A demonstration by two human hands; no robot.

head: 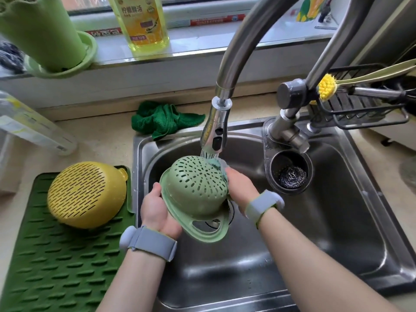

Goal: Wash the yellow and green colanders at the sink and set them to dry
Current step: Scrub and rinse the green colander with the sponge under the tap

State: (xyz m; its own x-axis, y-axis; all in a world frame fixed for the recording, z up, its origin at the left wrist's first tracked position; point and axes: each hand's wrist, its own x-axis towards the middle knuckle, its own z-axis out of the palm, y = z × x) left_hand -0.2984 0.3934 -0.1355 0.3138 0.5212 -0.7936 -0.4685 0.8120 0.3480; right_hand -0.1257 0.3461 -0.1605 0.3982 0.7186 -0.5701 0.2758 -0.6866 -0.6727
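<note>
The green colander point(198, 188) is held bottom-up over the steel sink point(326, 212), under water running from the faucet head point(213, 134). My left hand point(157, 210) grips its rim on the left side. My right hand point(239, 188) holds a teal sponge point(215, 164) against the colander's upper right side; most of the sponge is hidden by the fingers. The yellow colander point(86, 194) lies upside down on the dark green drying mat point(56, 266), left of the sink.
A green cloth point(164, 119) lies behind the sink. A steel scourer point(292, 176) sits in a round cup at the sink's right. A yellow soap bottle point(144, 23) and green holder point(49, 34) stand on the sill. A wire rack with a yellow brush point(327, 87) is right.
</note>
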